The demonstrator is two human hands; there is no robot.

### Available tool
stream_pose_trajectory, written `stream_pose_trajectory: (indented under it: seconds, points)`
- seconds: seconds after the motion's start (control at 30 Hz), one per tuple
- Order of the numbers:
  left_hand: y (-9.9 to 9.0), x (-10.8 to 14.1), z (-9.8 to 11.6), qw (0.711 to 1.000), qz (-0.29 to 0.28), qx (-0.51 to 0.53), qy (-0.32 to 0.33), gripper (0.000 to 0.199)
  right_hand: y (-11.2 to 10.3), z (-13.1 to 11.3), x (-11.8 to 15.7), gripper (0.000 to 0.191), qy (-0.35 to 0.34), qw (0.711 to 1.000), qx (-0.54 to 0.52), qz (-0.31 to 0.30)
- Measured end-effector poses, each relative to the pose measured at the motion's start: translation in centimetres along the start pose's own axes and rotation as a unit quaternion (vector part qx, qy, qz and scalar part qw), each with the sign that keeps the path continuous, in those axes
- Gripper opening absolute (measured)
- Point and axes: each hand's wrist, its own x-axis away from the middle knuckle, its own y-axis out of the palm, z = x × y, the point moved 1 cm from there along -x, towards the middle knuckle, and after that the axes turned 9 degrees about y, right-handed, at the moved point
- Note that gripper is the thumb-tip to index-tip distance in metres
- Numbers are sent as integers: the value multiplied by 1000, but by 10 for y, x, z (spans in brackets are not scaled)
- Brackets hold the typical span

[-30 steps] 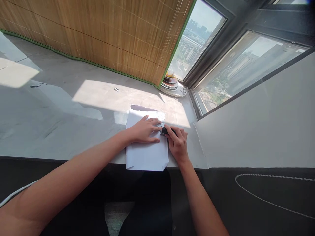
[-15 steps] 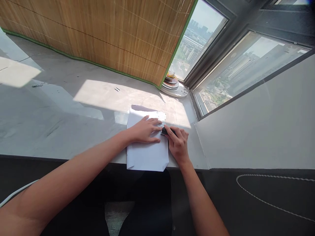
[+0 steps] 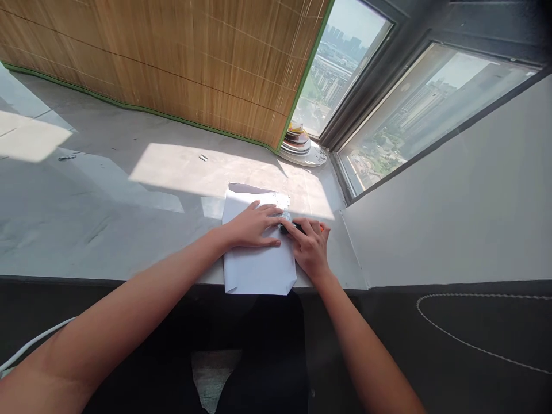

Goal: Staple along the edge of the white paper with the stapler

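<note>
White paper [image 3: 259, 270], folded at its lower corners, lies on the pale marble ledge, its near end at the ledge's front edge. Across its middle my left hand [image 3: 255, 226] rests palm down with fingers spread. Small dark marks or cuts [image 3: 283, 204] show on the paper's upper right part. My right hand [image 3: 311, 244] is closed round a small black tool [image 3: 297, 227] with an orange bit at its right end. The tool's left end is at the paper's right side, close to my left fingertips; its tip is too small to make out.
Stacked plates [image 3: 297, 146] stand in the window corner beside a hanging bamboo blind [image 3: 172, 57]. Two small sticks [image 3: 203, 157] lie on the ledge [image 3: 107, 224], with dark scraps [image 3: 66, 157] farther left. A white wall [image 3: 452, 201] rises at the right.
My right hand has turned its grip on the black tool, which now lies flatter, with its orange end showing. My left hand keeps its place on the paper. The view has shifted slightly.
</note>
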Motion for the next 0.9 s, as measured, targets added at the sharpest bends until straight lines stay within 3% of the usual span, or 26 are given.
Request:
stream_pose_trajectory:
  seconds: [0.13, 0.4, 0.63, 0.9]
  points:
    - [0, 1, -1, 1000, -4, 5, -7, 67, 0, 6, 0, 41, 43, 998, -36, 42]
    - [-4, 1, -1, 999, 5, 36, -6, 58, 5, 15, -2, 40, 152, 981, -60, 104]
    - [-10, 2, 3, 999, 17, 22, 35, 25, 6, 12, -5, 42, 168, 980, -37, 99]
    - [-11, 3, 6, 998, 28, 6, 56, 24, 4, 9, -7, 41, 164, 982, -23, 87]
